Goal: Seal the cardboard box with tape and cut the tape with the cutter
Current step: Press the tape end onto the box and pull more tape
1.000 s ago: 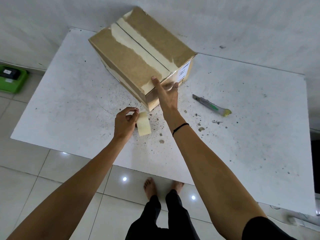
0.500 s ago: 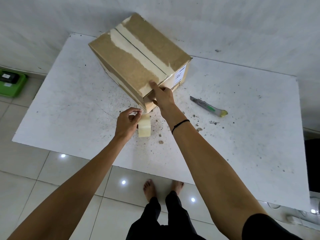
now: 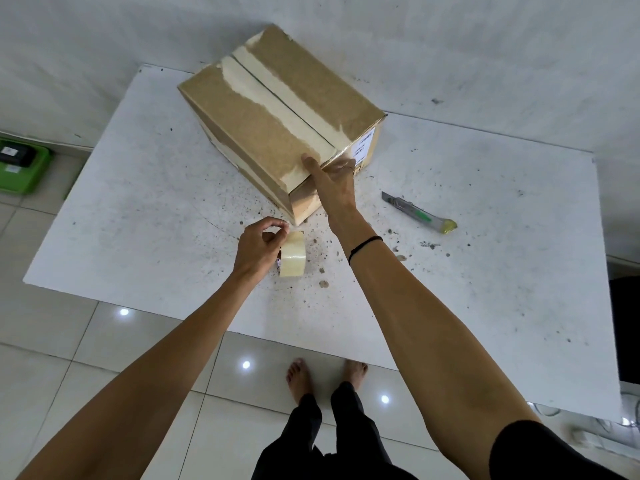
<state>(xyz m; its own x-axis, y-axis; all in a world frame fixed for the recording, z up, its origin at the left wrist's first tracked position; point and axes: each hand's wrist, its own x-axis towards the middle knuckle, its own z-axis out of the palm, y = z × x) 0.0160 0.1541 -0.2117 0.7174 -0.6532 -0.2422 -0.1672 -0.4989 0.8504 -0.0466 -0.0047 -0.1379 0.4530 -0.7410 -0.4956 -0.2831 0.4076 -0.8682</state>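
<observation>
A brown cardboard box (image 3: 263,133) stands on the white table (image 3: 138,209), with a pale tape strip (image 3: 277,105) along its top seam. My right hand (image 3: 334,185) presses against the box's near top edge and front face, thumb on the edge and fingers spread. My left hand (image 3: 258,249) pinches a roll of beige tape (image 3: 292,259) that stands just in front of the box's near corner. A grey cutter (image 3: 417,213) with a yellow-green end lies on the table to the right of the box, apart from both hands.
Dark specks and crumbs dot the table around the tape roll. A green tray (image 3: 20,168) with a dark object sits on the tiled floor at far left. My bare feet (image 3: 325,375) stand at the table's near edge. A wall runs behind the table.
My right hand slid along the box's near edge, curling its fingers briefly and then spreading them again. My left hand kept its hold on the tape roll, which stayed near the box's corner.
</observation>
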